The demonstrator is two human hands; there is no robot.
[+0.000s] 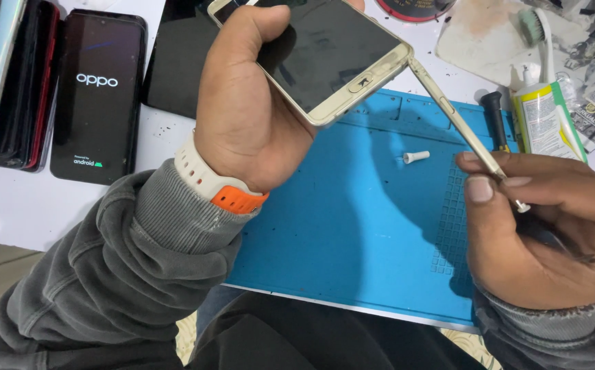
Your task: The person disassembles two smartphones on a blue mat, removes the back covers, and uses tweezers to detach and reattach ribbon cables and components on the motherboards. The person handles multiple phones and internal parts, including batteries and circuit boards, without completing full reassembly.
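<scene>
head view: left hand [243, 116] clasping gold phone [325, 55]; right hand [537, 226] pinching stylus [455, 116], long axis slanting up-left into phone's corner.

The left hand [243, 116] holds a gold phone [332, 55] with dark screen. At far left lies a black phone [99, 96], screen lit. A white-green glue tube [548, 120] lies at right.

Gold-framed dark-glass phone [332, 58], tilted, screen up, w/ slim gold metal stylus [456, 118] partway out its bottom corner.
</scene>
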